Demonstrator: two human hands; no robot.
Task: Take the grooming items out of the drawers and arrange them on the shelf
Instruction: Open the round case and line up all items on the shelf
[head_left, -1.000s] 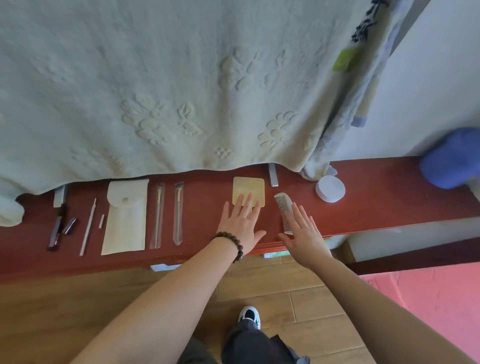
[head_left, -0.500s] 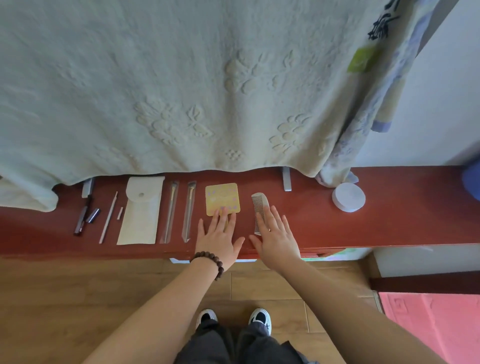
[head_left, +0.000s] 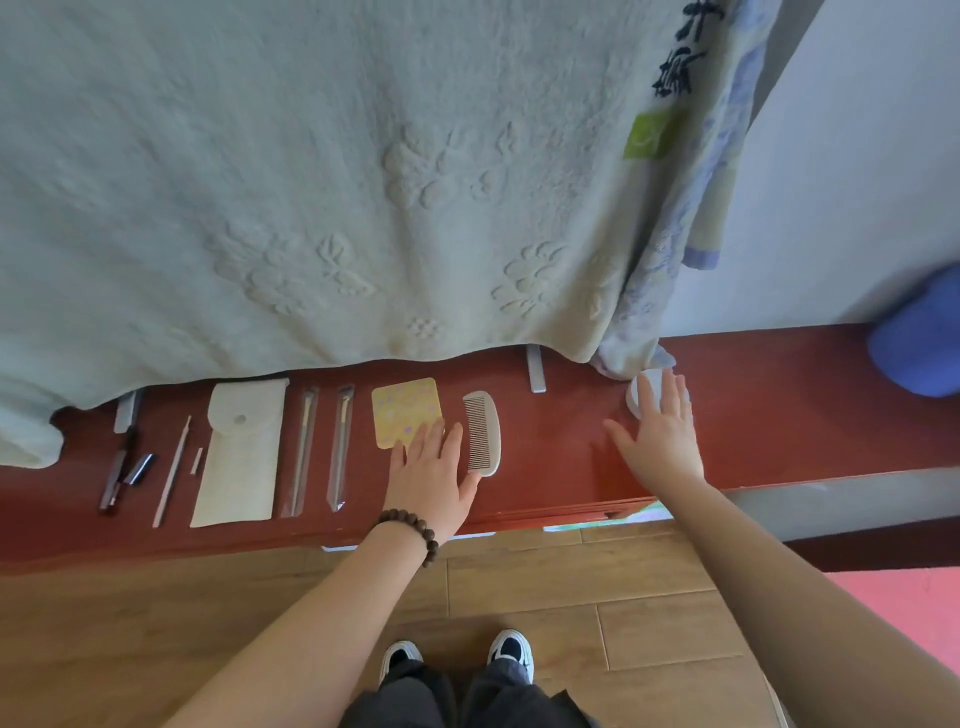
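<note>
Grooming items lie in a row on the red wooden shelf. From the left: dark small tools, a thin stick, a white pouch, two slim tools in clear sleeves, a yellow square card and a white comb. My left hand rests flat between the card and the comb, fingers spread. Farther right, my right hand lies open with its fingertips on a white round container, mostly hidden under the fingers.
A pale green embossed towel hangs over the shelf's back edge, and a patterned cloth hangs beside it. A blue object sits at the far right. A small metal bracket stands behind the comb. Wooden floor and my shoes are below.
My right hand left the comb and moved right onto the white round container. My left hand stayed by the yellow card. The camera view shifted slightly.
</note>
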